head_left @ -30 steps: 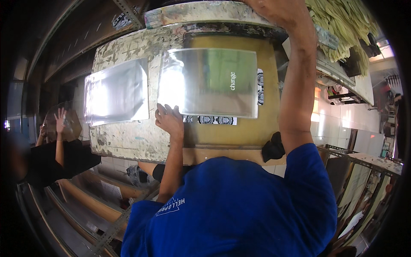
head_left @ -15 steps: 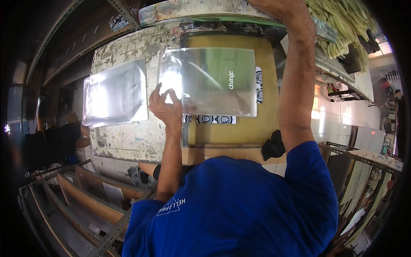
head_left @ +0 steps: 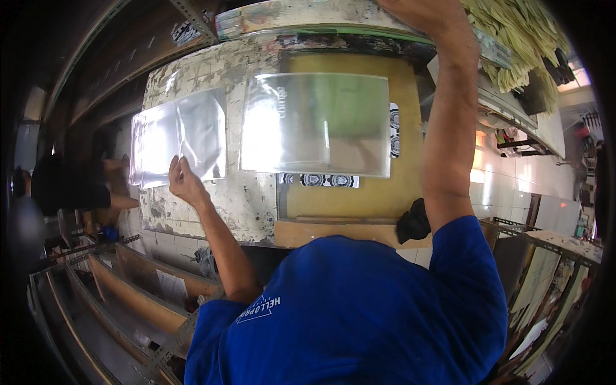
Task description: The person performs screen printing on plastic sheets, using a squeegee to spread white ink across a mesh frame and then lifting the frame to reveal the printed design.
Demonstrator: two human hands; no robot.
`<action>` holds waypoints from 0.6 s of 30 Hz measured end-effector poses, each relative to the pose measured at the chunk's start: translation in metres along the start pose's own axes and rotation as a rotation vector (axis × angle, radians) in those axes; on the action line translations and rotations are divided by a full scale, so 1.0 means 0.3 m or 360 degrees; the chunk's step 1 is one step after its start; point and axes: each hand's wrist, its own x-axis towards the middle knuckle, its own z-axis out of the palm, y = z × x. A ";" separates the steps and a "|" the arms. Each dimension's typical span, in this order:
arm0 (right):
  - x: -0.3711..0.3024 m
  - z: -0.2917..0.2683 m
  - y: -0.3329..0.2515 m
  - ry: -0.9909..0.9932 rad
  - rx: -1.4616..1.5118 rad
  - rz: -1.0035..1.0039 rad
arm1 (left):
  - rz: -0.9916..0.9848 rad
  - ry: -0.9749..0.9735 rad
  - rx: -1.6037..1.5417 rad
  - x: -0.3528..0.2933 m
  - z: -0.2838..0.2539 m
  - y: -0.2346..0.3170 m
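On the left of the worktable lies a stack of clear plastic bags (head_left: 154,144), glossy with glare. My left hand (head_left: 186,185) is at its near edge, thumb and fingers pinched on the top plastic bag (head_left: 199,131), which is creased upward there. Another clear plastic bag (head_left: 359,138) lies flat to the right, partly over a yellowish board (head_left: 353,202); faint white lettering shows near its left side. At the top edge of the picture, my right hand (head_left: 417,13) reaches to the far side of the table; its fingers are mostly cut off.
Black-and-white patterned strips (head_left: 330,181) show from under the right-hand bag. A wooden bar (head_left: 340,232) runs along the near edge, with a black cloth (head_left: 414,221) at its right end. Shelving (head_left: 128,289) stands lower left; pale yellow strips (head_left: 513,32) hang far right. Another person (head_left: 67,186) is at far left.
My left hand has moved left from the right-hand bag to the stack and pinched the top bag, creasing it. The white lettering has shifted from the right-hand bag's right side to its left.
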 end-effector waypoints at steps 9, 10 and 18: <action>-0.043 -0.013 -0.058 -0.0059 0.0250 0.0050 | -0.0253 0.0454 0.0347 0.165 -0.360 -0.360; -0.045 -0.001 -0.049 -0.0011 0.0261 0.0012 | -0.0329 0.0465 0.0447 0.176 -0.388 -0.371; -0.109 0.070 0.040 0.0111 -0.0008 -0.0189 | 0.0323 0.0695 0.1186 0.191 -0.340 -0.367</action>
